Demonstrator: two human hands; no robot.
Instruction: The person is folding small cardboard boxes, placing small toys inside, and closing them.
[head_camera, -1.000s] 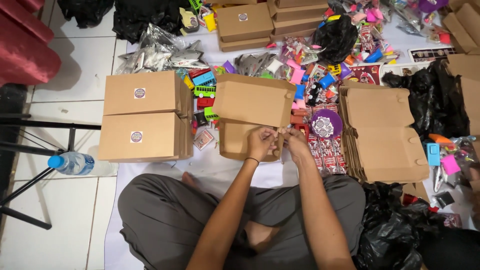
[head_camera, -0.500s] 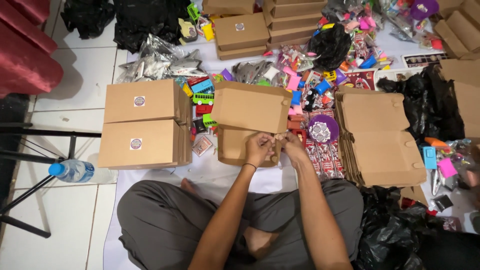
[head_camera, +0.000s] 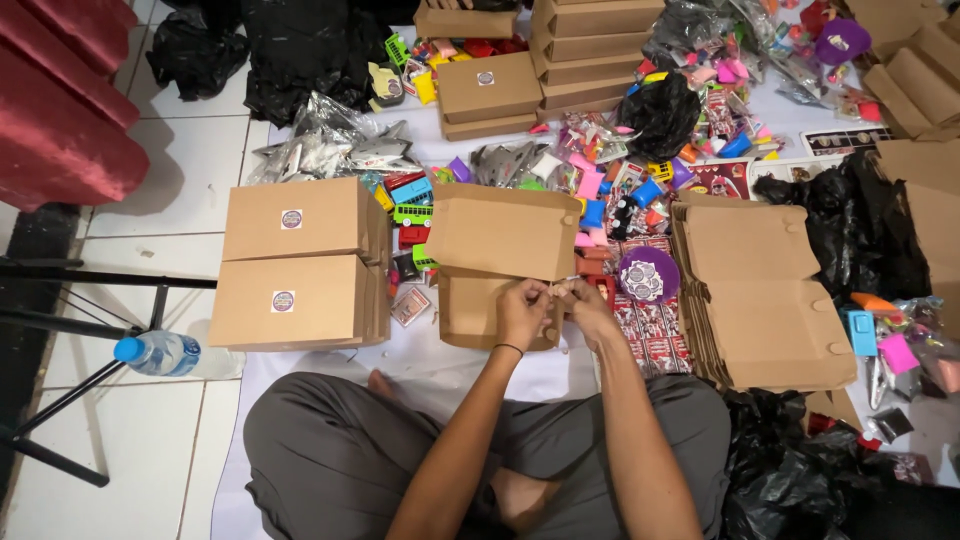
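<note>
Two hands, left hand (head_camera: 522, 312) and right hand (head_camera: 588, 306), meet over an open cardboard box (head_camera: 497, 262) at the near middle of the white floor sheet (head_camera: 420, 365), fingertips pinched narrow on something too small to identify. Two sealed stickered boxes (head_camera: 293, 262) lie finished at the sheet's left edge. Many flat box blanks (head_camera: 765, 295) wait unfolded on the right. Loose colourful toys (head_camera: 620, 180) and black bags (head_camera: 850, 230) crowd the far side.
</note>
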